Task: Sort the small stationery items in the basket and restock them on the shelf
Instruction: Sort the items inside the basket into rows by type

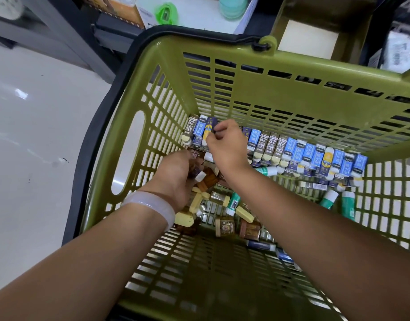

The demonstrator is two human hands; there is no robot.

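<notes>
I look down into an olive-green plastic basket (245, 72). A row of small wrapped erasers (315, 156) in blue, brown and yellow sleeves stands along its far wall. Loose brown, cream and green erasers (225, 225) lie scattered on the basket floor. My right hand (227, 147) reaches to the row's left end and pinches a yellow-and-navy eraser (208, 129) there. My left hand (176, 179), with a pale bangle on the wrist, grips a bunch of brown erasers (206, 177) just below.
The basket has a black handle (102, 117) folded down along its left rim and stands on a pale glossy floor (32, 135). Beyond it are a low shelf with a green sharpener (167, 12), a teal roll (233, 6) and a second olive basket (326, 19).
</notes>
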